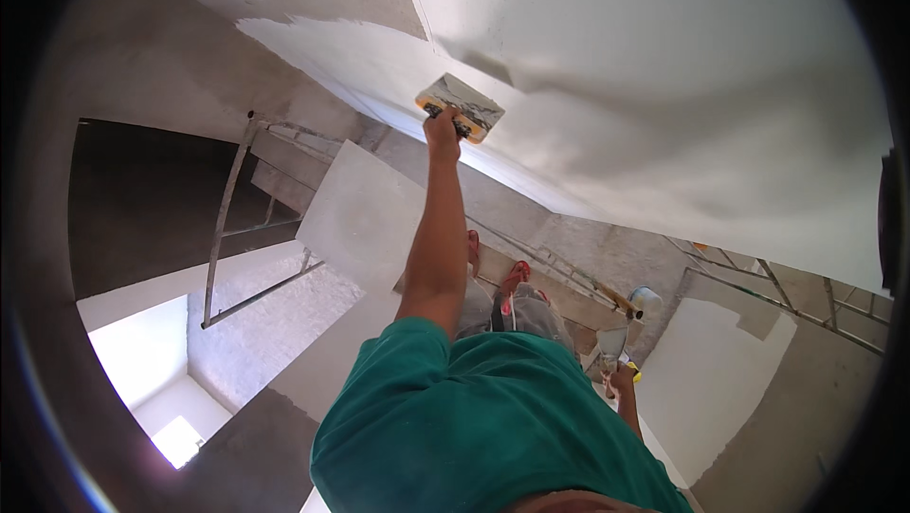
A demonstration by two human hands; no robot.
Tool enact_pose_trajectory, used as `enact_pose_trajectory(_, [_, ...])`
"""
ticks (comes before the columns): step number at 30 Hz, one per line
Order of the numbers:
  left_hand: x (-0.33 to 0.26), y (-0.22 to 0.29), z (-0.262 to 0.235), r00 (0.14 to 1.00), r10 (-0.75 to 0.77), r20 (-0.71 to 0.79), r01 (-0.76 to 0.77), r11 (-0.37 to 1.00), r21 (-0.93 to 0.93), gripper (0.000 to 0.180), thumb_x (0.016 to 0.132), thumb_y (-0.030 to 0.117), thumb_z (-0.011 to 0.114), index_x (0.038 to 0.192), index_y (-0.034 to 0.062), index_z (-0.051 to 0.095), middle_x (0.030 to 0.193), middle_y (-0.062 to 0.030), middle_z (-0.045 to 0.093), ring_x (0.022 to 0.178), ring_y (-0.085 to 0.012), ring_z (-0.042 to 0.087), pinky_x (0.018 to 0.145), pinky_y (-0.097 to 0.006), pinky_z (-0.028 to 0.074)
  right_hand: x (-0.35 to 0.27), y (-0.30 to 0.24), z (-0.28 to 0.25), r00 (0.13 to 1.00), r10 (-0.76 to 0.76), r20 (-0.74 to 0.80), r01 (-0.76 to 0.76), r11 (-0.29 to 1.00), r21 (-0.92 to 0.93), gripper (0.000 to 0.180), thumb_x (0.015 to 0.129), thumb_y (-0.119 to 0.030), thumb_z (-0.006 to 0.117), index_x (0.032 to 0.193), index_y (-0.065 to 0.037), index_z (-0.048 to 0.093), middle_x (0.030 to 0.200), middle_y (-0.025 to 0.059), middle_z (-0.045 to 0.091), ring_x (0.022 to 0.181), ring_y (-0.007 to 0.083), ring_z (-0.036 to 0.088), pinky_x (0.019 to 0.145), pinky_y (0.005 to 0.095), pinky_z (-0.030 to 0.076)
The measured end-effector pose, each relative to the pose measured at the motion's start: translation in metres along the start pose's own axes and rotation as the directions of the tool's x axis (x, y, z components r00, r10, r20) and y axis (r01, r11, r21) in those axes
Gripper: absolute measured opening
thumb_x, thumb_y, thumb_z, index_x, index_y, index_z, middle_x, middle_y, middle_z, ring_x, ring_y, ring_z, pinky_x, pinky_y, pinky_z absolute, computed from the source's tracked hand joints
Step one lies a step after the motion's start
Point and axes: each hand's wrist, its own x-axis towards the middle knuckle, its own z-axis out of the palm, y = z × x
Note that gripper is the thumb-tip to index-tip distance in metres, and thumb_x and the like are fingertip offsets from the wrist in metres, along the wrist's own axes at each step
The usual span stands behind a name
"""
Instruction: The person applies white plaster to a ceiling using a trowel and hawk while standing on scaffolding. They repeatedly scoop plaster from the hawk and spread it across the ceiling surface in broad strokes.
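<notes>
My left hand (442, 124) is raised at arm's length, shut on the orange handle of a rectangular plastering trowel (462, 105). The trowel's grey-smeared blade lies flat against the white plastered surface (607, 58). My right hand (622, 380) hangs low by my hip, gripping a smaller yellow-handled scraper (611, 344) whose blade carries white plaster. My green shirt (474, 428) fills the lower middle. Beyond it my feet in red sandals (517, 276) stand on a scaffold plank (569, 300).
A metal scaffold frame (227, 219) rises at the left, and more scaffold bars (787, 300) run at the right. Bare grey cement wall (142, 58) borders the fresh white coat. A white rounded object (646, 301) sits on the plank. A bright opening (142, 352) shows below left.
</notes>
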Motion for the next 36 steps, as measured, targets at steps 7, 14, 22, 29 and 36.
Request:
enact_pose_trajectory(7, [0.027, -0.020, 0.037, 0.998, -0.060, -0.012, 0.059, 0.997, -0.053, 0.030, 0.074, 0.012, 0.062, 0.096, -0.0059, 0.057, 0.083, -0.0106, 0.059, 0.066, -0.0190, 0.059, 0.051, -0.030, 0.050, -0.037, -0.012, 0.037, 0.995, 0.103, -0.007, -0.103, 0.995, 0.015, 0.017, 0.078, 0.010, 0.055, 0.091, -0.001, 0.059, 0.071, 0.0059, 0.060, 0.056, 0.0137, 0.055, 0.047, 0.0288, 0.042])
enact_pose_trajectory(14, [-0.008, 0.040, 0.083, 0.994, 0.087, 0.064, -0.080, 0.991, -0.107, 0.025, 0.075, 0.008, 0.061, 0.097, -0.0044, 0.057, 0.085, -0.0099, 0.059, 0.069, -0.0202, 0.060, 0.055, -0.032, 0.051, -0.014, -0.023, 0.046, 0.998, 0.011, 0.059, -0.014, 0.999, 0.043, 0.015, 0.078, 0.009, 0.056, 0.088, -0.001, 0.059, 0.068, 0.0053, 0.058, 0.052, 0.0139, 0.052, 0.046, 0.0295, 0.041])
enact_pose_trajectory(22, [-0.125, 0.231, 0.221, 0.893, 0.394, 0.217, -0.405, 0.915, 0.004, 0.031, 0.079, 0.016, 0.064, 0.089, -0.0126, 0.056, 0.083, -0.0186, 0.060, 0.057, -0.0225, 0.062, 0.046, -0.033, 0.056, 0.029, -0.066, 0.032, 0.994, -0.090, 0.068, 0.092, 0.995, -0.030, 0.012, 0.082, 0.005, 0.061, 0.093, 0.000, 0.061, 0.071, 0.0048, 0.058, 0.057, 0.0145, 0.055, 0.051, 0.0324, 0.043])
enact_pose_trajectory(29, [-0.266, 0.373, 0.278, 0.728, 0.556, 0.401, -0.631, 0.772, 0.076, 0.020, 0.088, 0.014, 0.049, 0.072, 0.0023, 0.052, 0.064, -0.0112, 0.056, 0.055, -0.0230, 0.060, 0.056, -0.038, 0.057, 0.048, -0.080, 0.023, 0.980, -0.167, 0.105, 0.174, 0.983, -0.063, 0.013, 0.079, 0.006, 0.059, 0.089, -0.001, 0.061, 0.069, 0.0033, 0.058, 0.055, 0.0122, 0.055, 0.048, 0.0288, 0.042])
enact_pose_trajectory(36, [-0.146, 0.224, 0.119, 0.875, 0.379, 0.302, -0.366, 0.925, -0.101, 0.029, 0.083, 0.008, 0.061, 0.109, -0.0036, 0.057, 0.107, -0.0118, 0.059, 0.104, -0.0207, 0.057, 0.091, -0.033, 0.047, 0.018, -0.055, 0.022, 0.993, -0.106, 0.046, 0.105, 0.994, 0.020, 0.015, 0.079, 0.008, 0.058, 0.090, -0.002, 0.058, 0.071, 0.0032, 0.058, 0.055, 0.0120, 0.053, 0.048, 0.0284, 0.041])
